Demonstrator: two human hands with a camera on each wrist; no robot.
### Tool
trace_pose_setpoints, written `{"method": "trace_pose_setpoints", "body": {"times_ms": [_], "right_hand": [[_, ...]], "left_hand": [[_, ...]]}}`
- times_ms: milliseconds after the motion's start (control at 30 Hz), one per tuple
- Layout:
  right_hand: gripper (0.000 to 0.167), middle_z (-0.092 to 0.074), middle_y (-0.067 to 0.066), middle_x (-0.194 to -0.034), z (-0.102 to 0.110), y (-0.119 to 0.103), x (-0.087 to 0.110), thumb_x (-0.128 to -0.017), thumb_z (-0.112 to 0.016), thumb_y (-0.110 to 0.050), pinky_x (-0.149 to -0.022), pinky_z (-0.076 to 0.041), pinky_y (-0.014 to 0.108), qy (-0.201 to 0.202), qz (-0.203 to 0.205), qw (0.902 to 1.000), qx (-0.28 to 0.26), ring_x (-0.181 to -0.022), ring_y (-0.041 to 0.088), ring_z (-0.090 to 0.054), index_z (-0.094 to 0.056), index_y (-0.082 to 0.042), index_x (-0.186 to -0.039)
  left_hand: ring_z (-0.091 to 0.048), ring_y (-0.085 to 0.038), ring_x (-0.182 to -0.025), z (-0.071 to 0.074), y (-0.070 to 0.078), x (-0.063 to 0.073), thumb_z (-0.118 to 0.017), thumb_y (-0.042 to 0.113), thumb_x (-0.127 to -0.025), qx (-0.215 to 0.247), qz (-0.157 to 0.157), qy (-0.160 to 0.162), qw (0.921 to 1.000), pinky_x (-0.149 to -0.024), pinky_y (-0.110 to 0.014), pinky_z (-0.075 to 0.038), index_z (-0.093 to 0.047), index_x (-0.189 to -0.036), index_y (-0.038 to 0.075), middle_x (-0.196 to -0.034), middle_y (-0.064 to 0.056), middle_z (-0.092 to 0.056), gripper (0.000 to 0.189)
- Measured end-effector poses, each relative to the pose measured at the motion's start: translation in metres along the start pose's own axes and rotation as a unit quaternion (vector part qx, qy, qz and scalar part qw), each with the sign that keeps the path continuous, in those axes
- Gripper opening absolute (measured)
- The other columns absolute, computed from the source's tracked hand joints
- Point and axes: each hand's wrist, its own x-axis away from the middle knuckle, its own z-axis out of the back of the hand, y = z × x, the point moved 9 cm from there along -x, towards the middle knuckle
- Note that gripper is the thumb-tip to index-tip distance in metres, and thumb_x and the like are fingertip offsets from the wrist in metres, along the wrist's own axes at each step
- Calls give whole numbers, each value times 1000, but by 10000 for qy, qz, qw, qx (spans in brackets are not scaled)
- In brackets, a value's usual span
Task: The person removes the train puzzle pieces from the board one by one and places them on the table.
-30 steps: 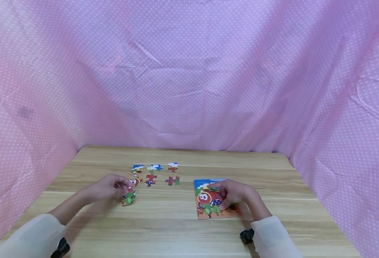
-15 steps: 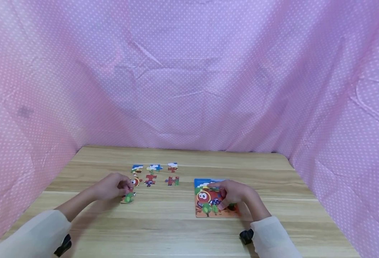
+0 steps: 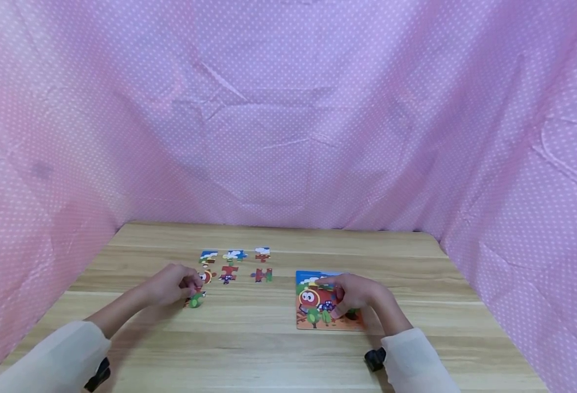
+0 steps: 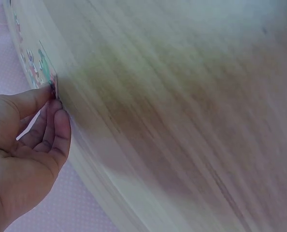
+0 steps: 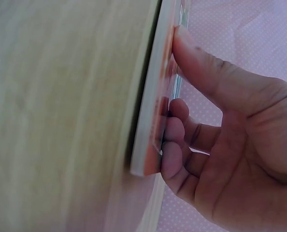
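In the head view, my left hand pinches a green-and-red jigsaw piece between thumb and fingertips at the left of the table. The left wrist view shows the piece's thin edge at those fingertips; the other fingers are bent. My right hand rests on a jigsaw board with a cartoon picture under blue sky, covering its right part. Seen from the right wrist, the thumb and bent fingers touch the board's printed face, and its thick pale edge lies on the wood.
Several loose jigsaw pieces lie in two rows beyond my left hand, among them a red one, a red-green one and a cloud piece. Pink dotted cloth hangs around the wooden table.
My left fingers have closed on the jigsaw piece, which has tilted from flat. The jigsaw board has shifted slightly away, while the right hand keeps nearly the same pose on it.
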Motion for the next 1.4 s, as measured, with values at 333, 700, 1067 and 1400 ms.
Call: {"method": "trace_pose_setpoints", "body": {"times_ms": [333, 700, 1067, 1400], "right_hand": [[74, -57, 5, -90, 0, 1, 0, -80, -88, -11, -72, -44, 35, 16, -38, 10000, 22, -83, 20, -50, -58, -28, -146], [73, -57, 5, -89, 0, 1, 0, -81, -87, -12, -70, -44, 35, 2, 22, 9999, 143, -81, 20, -51, -58, -29, -146], [72, -57, 5, -90, 0, 1, 1, -81, -87, -13, -72, -44, 35, 9, -21, 9999, 140, -83, 20, -51, -58, -31, -145], [74, -57, 5, -90, -1, 2, 2, -82, -87, -13, -70, -44, 34, -95, 113, 9999, 8, -81, 20, -50, -56, -27, -147]], "left_hand": [[-55, -10, -74, 2, 18, -18, -70, 3, -95, 32, -28, 106, 9999, -65, -25, -48, -72, -101, 7, -82, 6, -63, 7], [-58, -8, -77, -29, 70, -58, -71, 4, -95, 99, -657, -5, 9978, -67, -25, -52, -72, -107, 4, -86, 7, -66, 12], [-57, -8, -77, -80, 125, -96, -74, 14, -95, 123, -824, -433, 9956, -70, -27, -50, -73, -107, 11, -83, 11, -63, 12], [-58, -4, -74, -125, 169, -108, -78, 16, -92, 509, -1112, -953, 9879, -69, -21, -51, -73, -98, 13, -80, 11, -63, 9]]}}
